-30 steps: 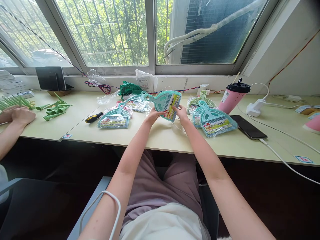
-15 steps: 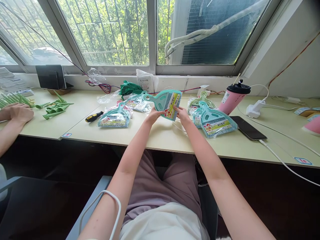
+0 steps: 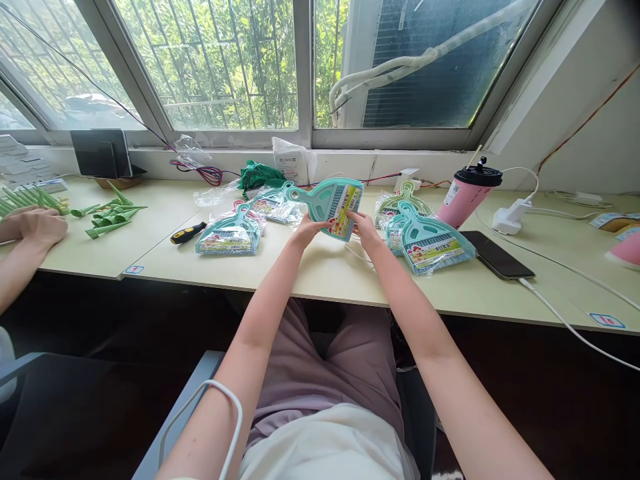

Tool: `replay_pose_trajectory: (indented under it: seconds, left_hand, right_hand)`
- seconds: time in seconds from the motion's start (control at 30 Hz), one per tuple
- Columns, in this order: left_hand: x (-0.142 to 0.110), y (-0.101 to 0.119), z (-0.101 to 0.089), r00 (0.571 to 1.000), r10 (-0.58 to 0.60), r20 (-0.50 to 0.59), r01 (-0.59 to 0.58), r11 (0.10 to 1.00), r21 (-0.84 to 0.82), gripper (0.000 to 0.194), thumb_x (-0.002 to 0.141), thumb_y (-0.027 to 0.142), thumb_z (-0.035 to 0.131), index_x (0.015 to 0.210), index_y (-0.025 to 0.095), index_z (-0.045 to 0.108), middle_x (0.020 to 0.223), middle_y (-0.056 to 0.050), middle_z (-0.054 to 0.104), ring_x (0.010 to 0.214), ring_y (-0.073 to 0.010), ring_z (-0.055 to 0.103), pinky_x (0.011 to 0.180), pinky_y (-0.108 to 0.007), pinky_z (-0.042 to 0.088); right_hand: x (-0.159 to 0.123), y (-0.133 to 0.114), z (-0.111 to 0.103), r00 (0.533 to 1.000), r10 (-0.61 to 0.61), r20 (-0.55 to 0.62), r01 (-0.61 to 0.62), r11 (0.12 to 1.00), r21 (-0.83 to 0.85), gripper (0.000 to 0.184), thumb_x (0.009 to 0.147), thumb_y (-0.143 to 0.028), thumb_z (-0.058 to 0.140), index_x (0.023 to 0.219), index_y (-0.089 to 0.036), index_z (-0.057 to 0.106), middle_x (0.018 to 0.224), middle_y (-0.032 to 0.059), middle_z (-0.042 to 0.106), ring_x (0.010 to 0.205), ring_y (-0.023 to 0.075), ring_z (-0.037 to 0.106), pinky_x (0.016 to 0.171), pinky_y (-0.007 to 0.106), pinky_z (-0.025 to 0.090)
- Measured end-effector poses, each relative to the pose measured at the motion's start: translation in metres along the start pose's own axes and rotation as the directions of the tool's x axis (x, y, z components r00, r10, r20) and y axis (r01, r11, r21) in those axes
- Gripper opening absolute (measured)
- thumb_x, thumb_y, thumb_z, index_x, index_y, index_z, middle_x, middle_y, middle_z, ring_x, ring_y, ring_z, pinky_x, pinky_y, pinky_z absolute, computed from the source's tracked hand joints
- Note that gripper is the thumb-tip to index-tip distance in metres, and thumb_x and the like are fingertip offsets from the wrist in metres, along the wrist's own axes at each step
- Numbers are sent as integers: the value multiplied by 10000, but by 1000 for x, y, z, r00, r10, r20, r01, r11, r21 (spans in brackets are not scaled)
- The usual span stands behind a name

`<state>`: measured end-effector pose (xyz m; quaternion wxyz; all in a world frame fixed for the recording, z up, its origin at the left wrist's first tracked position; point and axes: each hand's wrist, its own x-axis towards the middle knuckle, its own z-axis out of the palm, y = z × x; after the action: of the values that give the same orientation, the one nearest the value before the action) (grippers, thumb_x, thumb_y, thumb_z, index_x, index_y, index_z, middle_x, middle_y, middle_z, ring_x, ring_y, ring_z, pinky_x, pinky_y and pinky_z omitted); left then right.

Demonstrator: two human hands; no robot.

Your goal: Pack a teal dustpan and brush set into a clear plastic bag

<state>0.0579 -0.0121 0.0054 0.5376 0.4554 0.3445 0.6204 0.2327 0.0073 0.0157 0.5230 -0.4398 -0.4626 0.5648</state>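
Both my hands hold a teal mini dustpan and brush set (image 3: 326, 209) just above the table, its handle pointing left and its yellow printed label facing me. My left hand (image 3: 306, 233) grips its lower edge near the handle side. My right hand (image 3: 365, 229) pinches its right side by the label. To the left lies a plastic-wrapped teal dustpan set (image 3: 229, 235), with another wrapped set (image 3: 280, 205) behind it. On the right, a wrapped teal set (image 3: 431, 243) overlaps others, including a green one (image 3: 407, 193).
A yellow-black screwdriver (image 3: 188, 233) lies at left. At right are a pink cup (image 3: 465, 200), a phone (image 3: 497, 255) on a white cable and a charger (image 3: 511, 219). A green bag (image 3: 260, 176) sits by the window. Another person's hands (image 3: 43, 225) rest near green pieces (image 3: 113, 217).
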Motion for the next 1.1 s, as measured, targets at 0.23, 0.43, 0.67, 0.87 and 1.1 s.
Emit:
replay_pose_trajectory:
  seconds: [0.23, 0.43, 0.67, 0.87, 1.1]
  left_hand:
    - [2, -1, -2, 1000, 22, -18, -22, 1000, -5, 707, 367, 92, 957, 1021, 171, 698, 1004, -71, 760, 1133, -328, 671, 1110, -545, 451]
    - [0, 1, -1, 1000, 20, 16, -20, 1000, -3, 715, 379, 61, 946, 1038, 173, 694, 1072, -88, 761, 1208, -341, 644, 1137, -564, 434]
    - [1, 1, -2, 1000, 7, 19, -8, 999, 42, 738, 391, 121, 960, 1075, 176, 686, 1087, -98, 758, 1214, -355, 641, 1128, -569, 443]
    - [-5, 6, 1, 995, 1, 98, -9, 997, 81, 719, 536, 318, 970, 1179, 199, 671, 1219, -108, 736, 1244, -317, 640, 1143, -503, 447]
    - [5, 13, -2, 999, -2, -42, 15, 951, 309, 625, 1000, 668, 358, 1465, 269, 480, 1389, -113, 656, 1283, -265, 631, 1027, -421, 526]
  right_hand:
    - [0, -1, 0, 997, -30, 66, 30, 1000, -2, 41, 860, -230, 719, 885, -203, 700, 908, 35, 789, 850, 181, 733, 849, 326, 583]
    - [-3, -4, 1, 1000, -11, 29, 11, 1000, -12, 54, 834, -218, 748, 861, -205, 703, 949, 34, 790, 874, 175, 729, 873, 333, 580]
    - [2, 2, 0, 999, -29, 39, 28, 999, 30, 100, 787, -241, 799, 823, -210, 711, 916, 28, 790, 879, 188, 731, 885, 355, 578]
    - [6, 4, -4, 1000, -7, 27, 5, 997, 82, 184, 705, -267, 870, 795, -214, 718, 832, 5, 781, 866, 197, 730, 857, 342, 576]
    - [9, 5, -8, 998, -57, -29, 61, 980, 187, 118, 764, -248, 813, 848, -250, 731, 884, -18, 779, 858, 168, 731, 815, 298, 578]
